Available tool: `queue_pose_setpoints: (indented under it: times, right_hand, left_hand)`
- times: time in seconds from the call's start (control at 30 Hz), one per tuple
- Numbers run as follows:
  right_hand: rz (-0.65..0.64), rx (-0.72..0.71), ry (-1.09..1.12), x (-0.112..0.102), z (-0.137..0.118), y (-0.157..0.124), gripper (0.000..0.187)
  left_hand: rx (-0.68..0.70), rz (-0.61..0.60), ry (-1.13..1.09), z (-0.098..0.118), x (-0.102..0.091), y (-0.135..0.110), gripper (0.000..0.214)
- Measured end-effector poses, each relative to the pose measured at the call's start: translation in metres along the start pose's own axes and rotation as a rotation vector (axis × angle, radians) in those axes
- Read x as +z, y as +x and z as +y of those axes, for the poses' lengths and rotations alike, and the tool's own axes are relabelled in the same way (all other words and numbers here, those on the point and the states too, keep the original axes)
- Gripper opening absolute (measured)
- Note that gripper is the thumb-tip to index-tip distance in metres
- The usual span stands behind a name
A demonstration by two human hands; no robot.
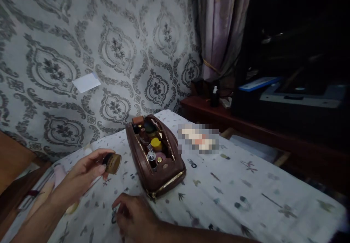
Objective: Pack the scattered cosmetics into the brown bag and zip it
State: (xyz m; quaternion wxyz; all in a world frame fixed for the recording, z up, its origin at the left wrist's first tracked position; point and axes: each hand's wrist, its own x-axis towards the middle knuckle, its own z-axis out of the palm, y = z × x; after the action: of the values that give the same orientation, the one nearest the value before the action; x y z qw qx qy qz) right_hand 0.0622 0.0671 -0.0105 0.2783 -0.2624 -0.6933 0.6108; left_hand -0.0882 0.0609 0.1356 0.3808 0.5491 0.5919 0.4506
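Note:
My left hand (86,170) is raised over the table's left side, pinching a small round jar (112,162) with a gold-brown lid between thumb and fingers. Just right of the jar stands an open brown zip pouch (164,170), packed with several small cosmetic containers, one with a yellow cap (156,143). My right hand (133,213) rests low on the patterned white tablecloth (232,195) in front of the pouch. Its fingers are curled, and whether they hold anything I cannot see.
A blurred pale object (198,139) lies on the cloth right of the pouch. Patterned grey wallpaper with a white slip of paper (86,82) fills the back. A curtain (221,24), a dark wooden shelf (246,126) with a small bottle (214,96), and dim clutter stand at right.

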Motion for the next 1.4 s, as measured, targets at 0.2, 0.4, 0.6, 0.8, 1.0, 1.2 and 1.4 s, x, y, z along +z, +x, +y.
queue_pose_setpoints:
  times: [0.2, 0.4, 0.6, 0.8, 1.0, 1.2, 1.4]
  right_hand:
    - [0.023, -0.026, -0.071, 0.002, 0.007, 0.001, 0.030]
    - [-0.025, 0.038, -0.084, -0.002, -0.002, -0.001, 0.031]
    - [-0.021, 0.059, -0.062, -0.006, -0.010, -0.003, 0.028]
    - [-0.016, 0.057, 0.006, -0.004, -0.005, -0.002, 0.030]
    - [-0.002, 0.023, 0.030, -0.001, 0.000, -0.001, 0.026]
    - [0.027, 0.051, 0.059, 0.005, 0.009, 0.000, 0.017]
    - [-0.019, 0.058, 0.032, -0.001, -0.003, -0.002, 0.018]
  left_hand:
    - [0.121, 0.061, 0.038, 0.040, 0.021, 0.025, 0.044]
    - [0.244, -0.013, 0.137, 0.066, 0.044, 0.061, 0.040]
    - [0.329, -0.238, 0.468, 0.079, 0.062, 0.090, 0.041]
    - [0.377, -0.294, 0.889, 0.078, 0.075, 0.111, 0.039]
    - [0.320, -0.419, 1.115, 0.066, 0.081, 0.135, 0.040]
    - [0.279, -0.466, 1.196, 0.063, 0.091, 0.139, 0.041]
    - [0.282, -0.490, 1.236, 0.064, 0.100, 0.139, 0.038]
